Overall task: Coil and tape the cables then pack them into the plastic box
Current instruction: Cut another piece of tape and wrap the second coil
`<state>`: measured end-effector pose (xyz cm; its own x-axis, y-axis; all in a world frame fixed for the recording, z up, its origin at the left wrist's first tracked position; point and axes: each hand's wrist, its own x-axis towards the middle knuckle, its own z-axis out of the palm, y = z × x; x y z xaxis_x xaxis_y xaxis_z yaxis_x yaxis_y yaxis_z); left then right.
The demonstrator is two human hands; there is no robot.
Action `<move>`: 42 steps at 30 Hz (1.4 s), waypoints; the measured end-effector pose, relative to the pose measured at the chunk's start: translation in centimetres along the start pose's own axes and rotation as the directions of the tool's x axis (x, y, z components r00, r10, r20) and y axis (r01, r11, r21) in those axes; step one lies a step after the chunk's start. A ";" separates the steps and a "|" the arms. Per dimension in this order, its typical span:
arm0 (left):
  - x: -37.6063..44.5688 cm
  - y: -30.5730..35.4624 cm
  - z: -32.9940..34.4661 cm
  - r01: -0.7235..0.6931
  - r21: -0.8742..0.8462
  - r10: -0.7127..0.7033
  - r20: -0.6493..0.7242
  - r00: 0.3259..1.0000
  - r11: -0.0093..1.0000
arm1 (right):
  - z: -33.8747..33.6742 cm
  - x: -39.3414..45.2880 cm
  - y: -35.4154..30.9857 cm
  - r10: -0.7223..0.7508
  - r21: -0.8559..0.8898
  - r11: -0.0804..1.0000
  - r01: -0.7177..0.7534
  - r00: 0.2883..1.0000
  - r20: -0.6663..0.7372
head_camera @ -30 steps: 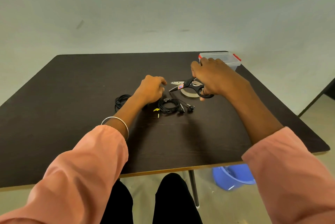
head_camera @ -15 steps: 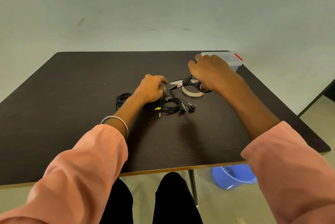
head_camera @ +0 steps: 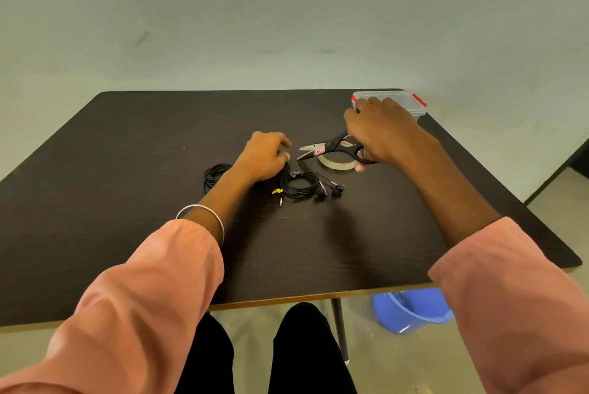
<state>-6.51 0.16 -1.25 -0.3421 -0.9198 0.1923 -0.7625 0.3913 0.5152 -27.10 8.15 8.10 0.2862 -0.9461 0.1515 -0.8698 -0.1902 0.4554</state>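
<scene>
Gripping black scissors (head_camera: 331,149) by the handles, the right hand (head_camera: 382,132) holds the slightly parted blades over a roll of clear tape (head_camera: 338,164) on a dark table (head_camera: 127,145). The left hand (head_camera: 264,156) is curled, fingertips pinched near the blade tips; whether it holds a tape end is too fine to tell. One coiled earphone cable (head_camera: 299,185), with a yellow tag, lies just beside that hand; a second coil (head_camera: 215,174) sits behind the left wrist. The plastic box (head_camera: 414,103), lid on with red clips, stands at the far right corner, partly behind the right hand. Neither coil is packed.

Likely risks: blades closing near the left fingertips could nick them, a thin clear strip could fold onto itself and stick, or the unbound coil could spring loose if nudged.

The tabletop is dark wood grain with a pale edge, set against a plain greenish wall; a blue bucket (head_camera: 411,310) stands on the floor beneath.
</scene>
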 end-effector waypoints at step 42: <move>1.0 6.3 0.5 0.687 -0.693 -0.234 0.646 0.726 0.217 | 5.9 0.4 3.9 0.367 0.871 0.051 -0.488 0.820 0.439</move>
<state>-11.95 1.72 1.77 -0.4248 -0.7403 -0.5210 -0.0198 -0.5678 0.8230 -32.75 5.49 4.78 -0.2610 -0.9608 -0.0933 -0.5342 0.2243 -0.8151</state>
